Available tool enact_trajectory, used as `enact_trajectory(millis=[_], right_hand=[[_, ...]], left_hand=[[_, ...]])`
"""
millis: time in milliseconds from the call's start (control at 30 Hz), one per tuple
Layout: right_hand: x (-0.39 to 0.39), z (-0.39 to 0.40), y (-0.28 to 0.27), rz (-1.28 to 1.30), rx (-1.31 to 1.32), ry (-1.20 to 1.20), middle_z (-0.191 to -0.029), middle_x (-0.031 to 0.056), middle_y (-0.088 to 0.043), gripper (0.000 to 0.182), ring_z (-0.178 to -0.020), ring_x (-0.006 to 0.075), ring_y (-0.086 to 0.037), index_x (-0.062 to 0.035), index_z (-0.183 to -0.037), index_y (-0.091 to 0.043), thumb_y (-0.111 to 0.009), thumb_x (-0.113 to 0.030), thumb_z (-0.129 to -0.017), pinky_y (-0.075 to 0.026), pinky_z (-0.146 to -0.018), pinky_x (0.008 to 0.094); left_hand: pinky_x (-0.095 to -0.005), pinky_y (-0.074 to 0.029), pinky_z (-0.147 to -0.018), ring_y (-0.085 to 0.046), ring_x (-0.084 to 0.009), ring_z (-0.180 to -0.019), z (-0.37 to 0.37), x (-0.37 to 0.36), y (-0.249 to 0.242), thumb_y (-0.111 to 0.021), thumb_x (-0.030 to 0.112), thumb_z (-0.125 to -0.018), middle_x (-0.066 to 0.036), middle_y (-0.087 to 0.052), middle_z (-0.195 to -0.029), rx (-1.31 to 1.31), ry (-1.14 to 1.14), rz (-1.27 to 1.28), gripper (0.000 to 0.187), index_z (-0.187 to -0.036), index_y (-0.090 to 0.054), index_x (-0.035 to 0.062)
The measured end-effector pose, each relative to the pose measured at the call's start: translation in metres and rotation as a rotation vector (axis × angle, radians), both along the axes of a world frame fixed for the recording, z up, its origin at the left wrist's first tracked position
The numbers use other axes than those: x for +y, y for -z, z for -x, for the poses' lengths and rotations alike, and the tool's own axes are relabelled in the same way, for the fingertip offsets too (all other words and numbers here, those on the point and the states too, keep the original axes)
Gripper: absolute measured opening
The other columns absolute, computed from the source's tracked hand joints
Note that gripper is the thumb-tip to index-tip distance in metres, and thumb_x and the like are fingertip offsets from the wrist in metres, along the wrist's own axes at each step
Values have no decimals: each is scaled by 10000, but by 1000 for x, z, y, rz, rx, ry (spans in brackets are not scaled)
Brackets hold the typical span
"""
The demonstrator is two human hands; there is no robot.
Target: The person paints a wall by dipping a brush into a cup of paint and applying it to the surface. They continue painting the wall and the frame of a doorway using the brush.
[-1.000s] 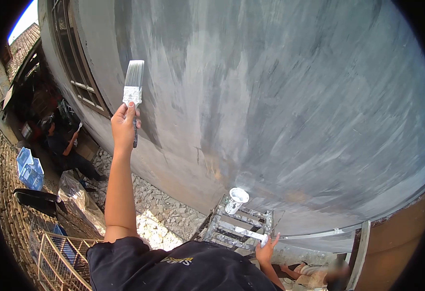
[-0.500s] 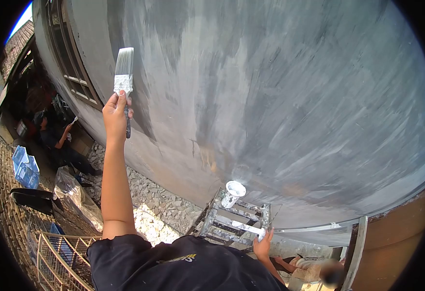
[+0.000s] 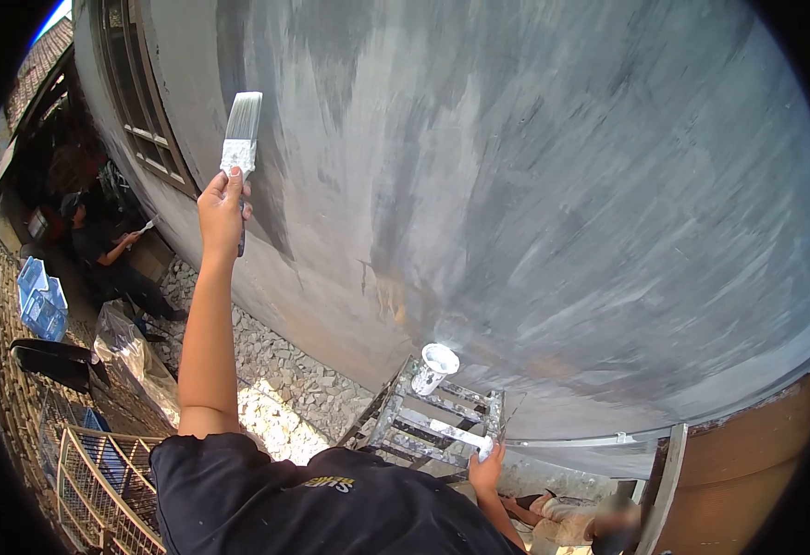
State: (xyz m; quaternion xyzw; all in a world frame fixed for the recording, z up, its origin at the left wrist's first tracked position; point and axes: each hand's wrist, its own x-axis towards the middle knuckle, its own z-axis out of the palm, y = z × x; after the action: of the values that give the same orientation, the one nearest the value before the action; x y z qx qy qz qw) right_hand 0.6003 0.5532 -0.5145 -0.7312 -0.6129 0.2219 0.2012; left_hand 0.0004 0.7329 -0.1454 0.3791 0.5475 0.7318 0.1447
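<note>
My left hand (image 3: 223, 215) is raised at the end of a stretched arm, its fingers closed round the dark handle of a flat paintbrush (image 3: 240, 148). White paint coats the brush's ferrule, and its bristles point up against the streaky grey wall (image 3: 516, 185). Low on the right, my right hand (image 3: 486, 470) is closed at the end of a long white paint-covered thing (image 3: 458, 433), whose kind I cannot tell. That thing overlaps the paint-spattered ladder (image 3: 405, 442). A white paint pot (image 3: 434, 368) stands on the ladder's top, close to the wall.
At left, a co-worker (image 3: 99, 250) holds a brush near a barred window (image 3: 141, 111). Another person (image 3: 571, 520) is low at the right. Rubble (image 3: 303, 356) lines the wall's foot. A rattan-like frame (image 3: 109, 481), blue crates (image 3: 42, 301) and a brown panel (image 3: 747, 462) are around.
The view has shifted slightly, so the ladder, pot and right hand appear further left. The brush tilts a little more to the right. The co-worker's brush is lower.
</note>
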Motion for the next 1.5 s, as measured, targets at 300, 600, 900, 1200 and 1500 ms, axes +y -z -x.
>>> enact_trajectory(millis=[300,600,900,1200,1500], right_hand=[[-2,2,2,-22,23,-1,-1409,316,-395,657,-1291,505,-430,50,-1385,-383,-684,-137,-831,-383,-1077,502],[-1,3,2,-72,45,-16,-1333,285,-442,645,-1259,479,-446,64,-1361,-393,-677,-81,-800,-382,-1069,485],[0,4,0,-71,61,-27,-1294,281,-457,635,-1236,473,-457,67,-1346,-404,-673,-60,-785,-380,-1064,491],[-1,6,-2,-103,50,-28,-1272,282,-469,632,-1212,480,-475,54,-1340,-419,-683,-58,-776,-397,-1044,500],[0,4,4,-101,68,-7,-1303,279,-490,636,-1247,458,-469,43,-1366,-425,-694,-81,-804,-381,-1069,479]], left_hand=[[-209,-374,-462,-432,-48,-539,26,24,-26,-572,388,-1024,2,-539,-740,-93,48,-78,376,-1001,-654,21],[-219,-386,-443,-458,-54,-528,45,33,55,-529,419,-1038,3,-540,-700,-98,64,-65,405,-991,-640,32],[-231,-377,-419,-454,-70,-466,51,15,245,-530,419,-1035,-1,-526,-654,-177,69,280,412,-943,-622,29],[-358,-438,-427,-575,-195,-421,94,-11,301,-580,404,-993,-84,-593,-534,94,-184,968,505,-739,-661,-25],[-325,-362,-378,-483,-145,-385,85,-3,83,-613,354,-983,-60,-544,-550,108,-22,701,472,-733,-626,-46]])
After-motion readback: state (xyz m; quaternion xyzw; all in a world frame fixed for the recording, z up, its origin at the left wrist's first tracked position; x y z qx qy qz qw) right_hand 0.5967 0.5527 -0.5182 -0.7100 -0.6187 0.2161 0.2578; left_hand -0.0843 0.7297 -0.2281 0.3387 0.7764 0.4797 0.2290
